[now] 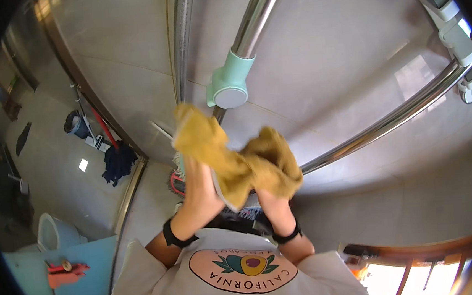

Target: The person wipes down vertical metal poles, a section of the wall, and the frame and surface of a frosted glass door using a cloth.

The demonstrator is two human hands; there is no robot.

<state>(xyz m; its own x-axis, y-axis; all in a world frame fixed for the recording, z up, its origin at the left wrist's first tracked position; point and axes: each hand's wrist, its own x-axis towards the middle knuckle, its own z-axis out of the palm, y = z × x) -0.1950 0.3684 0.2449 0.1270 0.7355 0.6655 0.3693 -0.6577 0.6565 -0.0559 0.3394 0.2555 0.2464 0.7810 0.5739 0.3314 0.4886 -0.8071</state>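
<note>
Both the left hand (199, 188) and right hand (275, 206) support a yellow cloth (249, 171) near a green pole joint (233, 78); with fingers covered, grip cannot be told. Swung upward, loose folds could catch that joint.

There's one cloth (249, 168), two wristbands (172, 235) and apparently one dark-blue mop (120, 163).
</note>
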